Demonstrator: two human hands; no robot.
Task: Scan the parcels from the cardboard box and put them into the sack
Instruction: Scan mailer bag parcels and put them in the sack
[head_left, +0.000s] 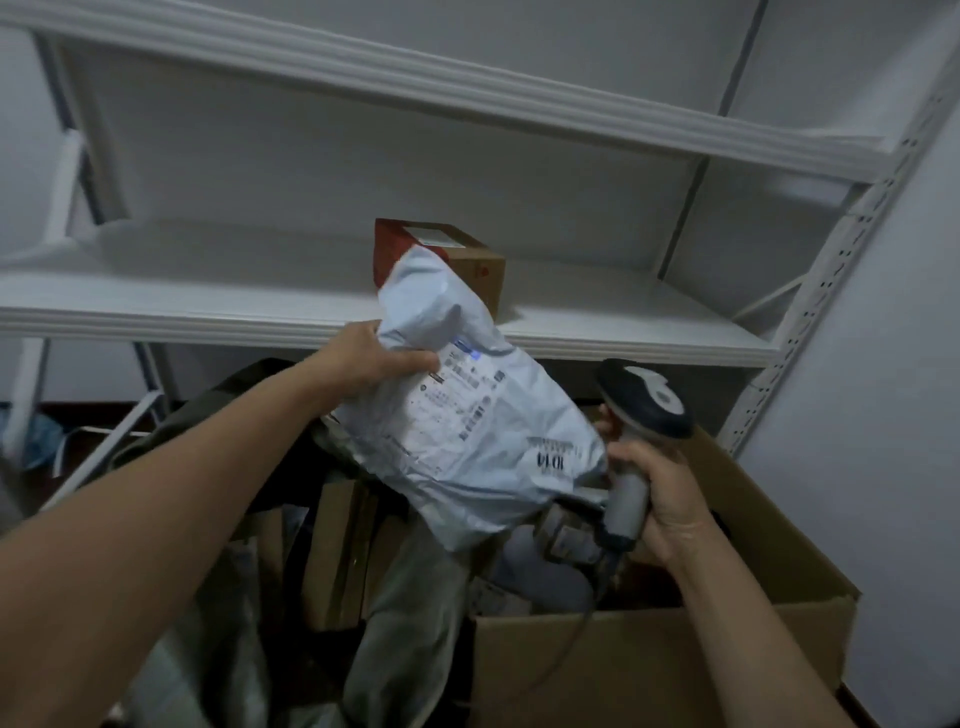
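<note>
- The grey parcel (467, 415), a soft plastic mailer, is held up in the air between the two hands. It hangs above the border between the sack (228, 389) and the cardboard box (675, 665), and touches neither.
- Its printed label (462, 389) is turned upward, toward the person and the scanner (649, 400). I think this is so that the code can be read. A small blue light spot (471, 354) sits at the upper edge of the label, probably the scanner's aiming light.
- The left hand (363, 358) pinches the parcel at its upper left edge, thumb on the front side. The grip at the edge keeps the label uncovered and lets the mailer hang tilted.
- The right hand (660, 499) is curled around the grey handle of the scanner, and the scanner's head is just beside the right edge of the parcel. This hand holds only the scanner, so the parcel's weight is carried by the left hand alone.
- The scan seems to be in progress; the drop into the sack is not yet done.
- The sack is dark olive and open on the left side, under the left arm. Brown boxes (337, 545) stand inside it or beside it; I cannot tell which.
- The cardboard box stands open at the lower right, and its inside is dark and partly hidden.
- Behind is a white shelf (623, 322) with one small carton (467, 260) on it.
</note>
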